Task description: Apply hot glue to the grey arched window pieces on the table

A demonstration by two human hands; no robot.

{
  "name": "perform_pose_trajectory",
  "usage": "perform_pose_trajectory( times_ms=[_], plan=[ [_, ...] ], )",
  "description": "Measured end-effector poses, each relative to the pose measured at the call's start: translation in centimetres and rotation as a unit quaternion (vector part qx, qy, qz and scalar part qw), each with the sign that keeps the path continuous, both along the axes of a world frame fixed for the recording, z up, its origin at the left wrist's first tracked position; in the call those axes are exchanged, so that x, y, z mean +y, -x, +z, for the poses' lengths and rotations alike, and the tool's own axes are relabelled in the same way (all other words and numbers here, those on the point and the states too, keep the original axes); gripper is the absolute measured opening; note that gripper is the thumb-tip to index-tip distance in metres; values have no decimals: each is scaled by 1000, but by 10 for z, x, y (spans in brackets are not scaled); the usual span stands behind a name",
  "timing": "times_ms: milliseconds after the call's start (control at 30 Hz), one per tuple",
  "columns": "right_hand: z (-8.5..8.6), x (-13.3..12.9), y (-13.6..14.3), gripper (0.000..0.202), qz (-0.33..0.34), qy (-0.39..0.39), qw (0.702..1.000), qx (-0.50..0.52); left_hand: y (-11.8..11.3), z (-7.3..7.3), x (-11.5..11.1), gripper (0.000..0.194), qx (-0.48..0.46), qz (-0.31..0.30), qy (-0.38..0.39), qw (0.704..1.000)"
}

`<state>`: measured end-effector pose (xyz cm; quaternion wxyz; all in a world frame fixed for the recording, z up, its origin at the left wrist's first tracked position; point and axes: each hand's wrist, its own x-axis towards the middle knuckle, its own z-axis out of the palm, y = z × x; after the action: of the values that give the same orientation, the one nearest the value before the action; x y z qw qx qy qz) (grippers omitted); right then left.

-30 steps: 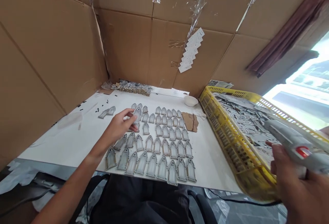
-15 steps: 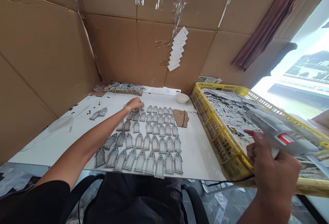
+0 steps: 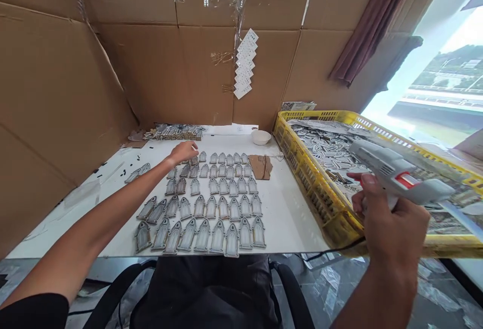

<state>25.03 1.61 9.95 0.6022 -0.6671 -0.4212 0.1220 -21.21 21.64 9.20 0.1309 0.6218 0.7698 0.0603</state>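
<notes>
Several rows of small grey arch-shaped metal pieces (image 3: 204, 236) lie on the white table (image 3: 285, 213). My left hand (image 3: 184, 152) is over the back left end of the rows, fingers bent together; whatever they may hold is too small to make out. My right hand (image 3: 392, 218) is wrapped round the handle of a grey and white glue gun (image 3: 392, 165) with a red part, held above the near side of a yellow crate (image 3: 320, 208). The gun's nozzle points left and away from me.
Many small metal parts (image 3: 320, 143) lie in the crate. A white bowl (image 3: 261, 138), a torn cardboard piece (image 3: 260, 167) and a pile of metal parts (image 3: 173, 132) are towards the back. Cardboard walls (image 3: 169, 72) enclose the table; a cable (image 3: 335, 250) hangs by the crate.
The whole view has shifted slightly. My left hand has moved a little left over the back row. My right hand still holds the glue gun over the crate.
</notes>
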Motion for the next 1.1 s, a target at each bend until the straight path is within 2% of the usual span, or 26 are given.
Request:
perform_pose_trajectory(
  times_ms=[167,367,533,700,900,1100],
  plan=[
    [4,-2,2,55,2,-2,1000,10,-3,-2,-7,41,5,-37,-10,999],
    [11,-6,8,53,11,6,1000,9,-34,-18,4,41,0,-87,-4,996],
    [8,-4,5,55,10,5,1000,-5,-58,-24,22,43,31,-62,34,997],
    [4,-1,2,55,0,14,1000,-7,-63,-22,29,43,20,-29,71,997],
    [6,-1,5,57,22,9,999,-29,-65,-17,21,41,-34,-1,81,996],
    [-3,3,-4,71,4,28,998,-59,-68,-8,-1,41,-121,9,17,993]
  ],
)
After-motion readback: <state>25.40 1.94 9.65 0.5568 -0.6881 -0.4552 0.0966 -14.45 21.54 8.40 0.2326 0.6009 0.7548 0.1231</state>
